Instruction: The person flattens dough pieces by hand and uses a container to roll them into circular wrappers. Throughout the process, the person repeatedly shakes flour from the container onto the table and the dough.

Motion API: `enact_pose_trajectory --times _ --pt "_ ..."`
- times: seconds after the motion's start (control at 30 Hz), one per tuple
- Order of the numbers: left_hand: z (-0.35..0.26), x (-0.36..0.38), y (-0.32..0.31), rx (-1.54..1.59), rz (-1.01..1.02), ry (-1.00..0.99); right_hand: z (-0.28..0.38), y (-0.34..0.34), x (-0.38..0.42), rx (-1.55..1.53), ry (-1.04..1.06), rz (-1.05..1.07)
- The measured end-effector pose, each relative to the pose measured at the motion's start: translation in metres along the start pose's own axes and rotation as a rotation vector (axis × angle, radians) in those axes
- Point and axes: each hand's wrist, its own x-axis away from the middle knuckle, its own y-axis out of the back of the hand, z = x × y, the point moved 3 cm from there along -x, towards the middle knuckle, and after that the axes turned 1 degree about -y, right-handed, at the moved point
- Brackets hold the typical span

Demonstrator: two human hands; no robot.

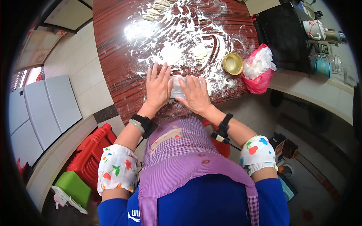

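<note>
Both my hands lie on a clear, whitish roller-like object (177, 86) near the front edge of the floury table. My left hand (158, 84) rests at its left end, fingers stretched forward. My right hand (195, 92) lies flat over its right part, fingers slightly spread. Just beyond them is a round white piece of dough (171, 54) on flour. Small dough pieces (202, 54) sit to the right of it. What is under the roller is hidden.
A gold-coloured bowl (232, 63) stands right of my hands, beside a pink bag (258, 83) with white plastic in it. Several shaped dough pieces (151, 14) lie at the far side of the dark red table (113, 56). Red stacked stools (88, 152) stand at lower left.
</note>
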Motion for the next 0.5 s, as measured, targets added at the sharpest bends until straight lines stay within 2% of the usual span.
enact_pose_trajectory --times 0.07,0.13,0.2,0.23,0.33,0.37,0.4,0.47,0.5 --pt "0.006 -0.020 -0.008 -0.046 0.018 0.041 -0.017 -0.010 -0.027 0.029 0.003 -0.039" --pt "0.019 -0.054 -0.010 -0.068 -0.069 0.199 -0.041 -0.028 -0.055 0.014 -0.078 0.054" --pt "0.031 -0.079 -0.018 -0.103 -0.055 0.243 -0.062 -0.023 -0.089 0.095 -0.060 0.147" --pt "0.036 -0.083 -0.018 -0.137 -0.052 0.289 -0.066 -0.021 -0.094 0.084 -0.071 0.099" --pt "0.021 -0.044 -0.016 -0.005 -0.033 0.191 -0.037 -0.011 -0.061 -0.002 -0.087 0.119" --pt "0.007 -0.019 -0.008 -0.028 0.033 0.151 -0.024 -0.006 -0.037 -0.051 -0.072 0.132" --pt "-0.007 0.006 -0.003 -0.033 0.030 0.097 -0.010 -0.012 -0.008 0.037 -0.006 0.031" --pt "-0.018 0.045 -0.005 0.070 0.055 0.041 0.004 -0.009 0.020 0.103 0.023 0.113" --pt "-0.015 0.038 -0.007 0.053 0.030 0.069 -0.001 -0.012 0.008 0.091 0.004 0.122"
